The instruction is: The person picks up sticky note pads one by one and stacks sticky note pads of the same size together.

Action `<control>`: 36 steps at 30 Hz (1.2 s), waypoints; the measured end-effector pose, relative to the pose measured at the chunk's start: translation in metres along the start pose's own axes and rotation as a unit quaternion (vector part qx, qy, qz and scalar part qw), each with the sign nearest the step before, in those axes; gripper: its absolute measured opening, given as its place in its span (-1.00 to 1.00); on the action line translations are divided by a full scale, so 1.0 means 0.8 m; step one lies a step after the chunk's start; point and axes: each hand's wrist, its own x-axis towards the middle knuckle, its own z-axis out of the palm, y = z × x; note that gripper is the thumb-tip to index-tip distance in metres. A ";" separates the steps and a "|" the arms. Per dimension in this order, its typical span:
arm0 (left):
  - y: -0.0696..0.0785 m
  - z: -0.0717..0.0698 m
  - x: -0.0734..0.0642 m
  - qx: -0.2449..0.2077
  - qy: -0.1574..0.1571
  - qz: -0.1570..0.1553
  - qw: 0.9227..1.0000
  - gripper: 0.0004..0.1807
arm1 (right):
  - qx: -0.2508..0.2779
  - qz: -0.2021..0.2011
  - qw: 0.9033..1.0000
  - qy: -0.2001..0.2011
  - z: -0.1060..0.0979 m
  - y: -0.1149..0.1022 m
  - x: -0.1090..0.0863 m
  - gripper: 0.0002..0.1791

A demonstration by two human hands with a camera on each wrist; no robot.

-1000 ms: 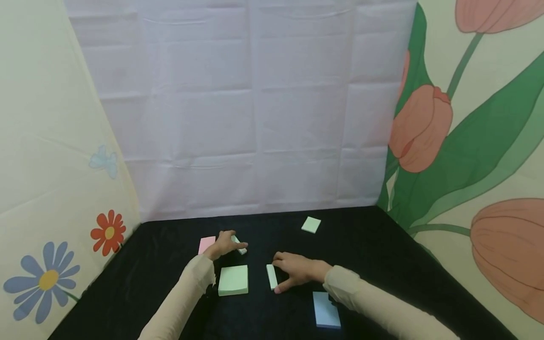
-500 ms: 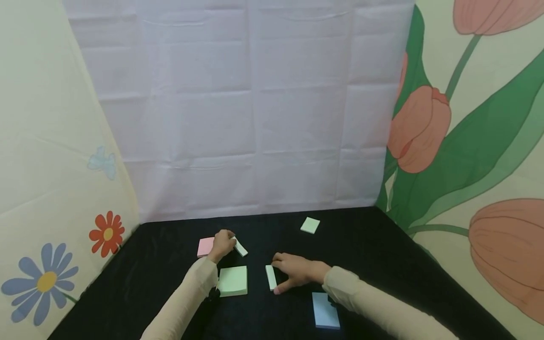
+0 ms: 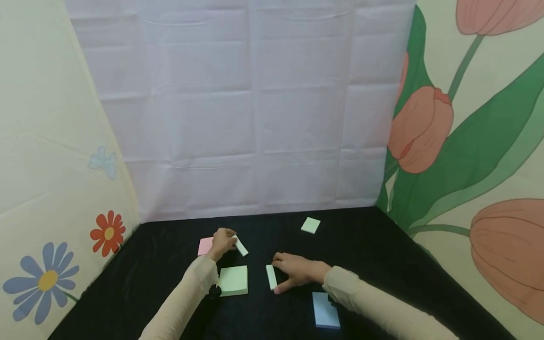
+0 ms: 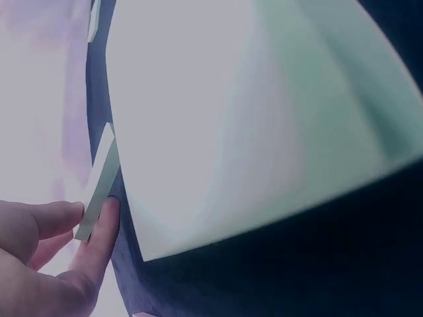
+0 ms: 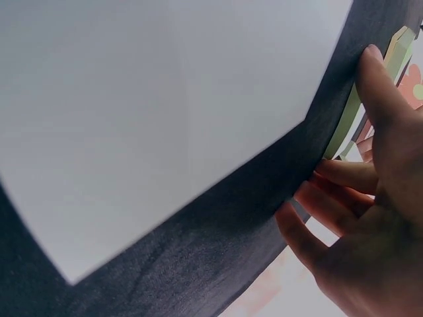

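Observation:
My left hand pinches the end of a narrow pale green sticky-note pad between thumb and fingers; the left wrist view shows the same narrow pad slanting up from the fingertips. My right hand holds a second narrow pale pad by its two ends, thumb at the near end and forefinger at the far one. Its pale green side shows in the right wrist view. Just behind my left hand lies a pink pad, partly covered by it.
A large pale green pad lies by my left wrist. Near my right sleeve is a light blue pad. A small green pad lies far back on the black cloth. White cloth hangs behind.
My left thumb, stretched across the narrow pad before, has drawn back to its far end, and the fingers now pinch it there. My right hand stays at its pad.

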 end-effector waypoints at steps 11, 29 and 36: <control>-0.002 -0.007 -0.004 -0.025 -0.009 -0.004 1.000 -0.70 | -0.003 -0.012 1.000 0.008 0.000 -0.003 0.001 -0.26; -0.003 -0.016 -0.007 -0.055 -0.019 -0.006 0.998 -0.68 | -0.008 -0.012 1.000 0.013 0.001 -0.002 -0.004 -0.25; 0.002 -0.017 -0.007 -0.070 -0.033 -0.015 0.997 -0.67 | -0.009 -0.012 1.000 0.016 0.003 -0.002 -0.005 -0.26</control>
